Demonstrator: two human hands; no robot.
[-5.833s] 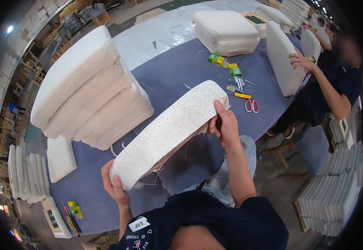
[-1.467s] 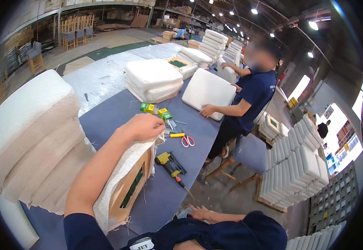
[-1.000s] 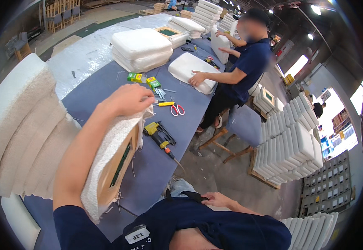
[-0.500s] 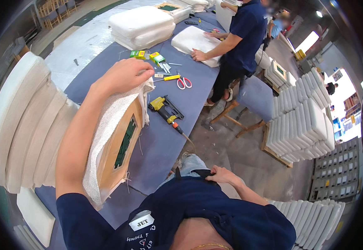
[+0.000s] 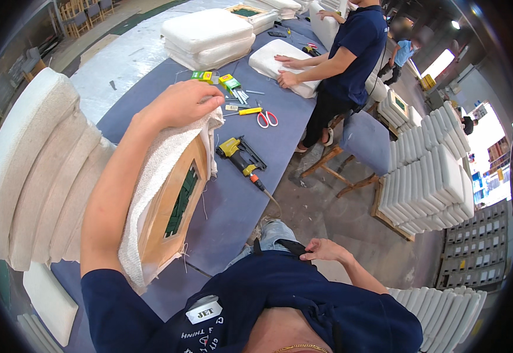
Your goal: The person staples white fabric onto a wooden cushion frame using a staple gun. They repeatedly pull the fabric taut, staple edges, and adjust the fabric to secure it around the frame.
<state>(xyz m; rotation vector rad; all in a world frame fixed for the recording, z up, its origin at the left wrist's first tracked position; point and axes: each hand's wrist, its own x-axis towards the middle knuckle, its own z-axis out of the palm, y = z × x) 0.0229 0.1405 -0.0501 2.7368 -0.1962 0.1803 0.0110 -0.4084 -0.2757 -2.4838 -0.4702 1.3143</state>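
My left hand (image 5: 187, 103) is closed over the top edge of a chair seat cushion (image 5: 177, 176), which stands on its side on the table. White fabric covers its padding, and its wooden back faces right with green webbing (image 5: 181, 203) in the opening. Loose threads hang from the fabric's edge. At my waist my right hand (image 5: 325, 249) pinches a black strap (image 5: 295, 247). On the table right of the cushion lies a yellow and black staple gun (image 5: 240, 156) with its hose. Beyond it are red-handled scissors (image 5: 266, 119) and a yellow-handled screwdriver (image 5: 249, 110).
White cushions are stacked at my left (image 5: 39, 176) and at the far end of the table (image 5: 209, 35). Staple boxes (image 5: 229, 82) lie near the tools. A co-worker (image 5: 350, 59) presses a cushion (image 5: 283, 67) across the table. A blue-grey chair (image 5: 365, 141) and more cushion stacks (image 5: 427, 194) stand right.
My right hand has moved slightly right, drawing the strap outward. The co-worker's hands have shifted on their cushion. My left hand keeps its hold, and the whole view has shifted a little.
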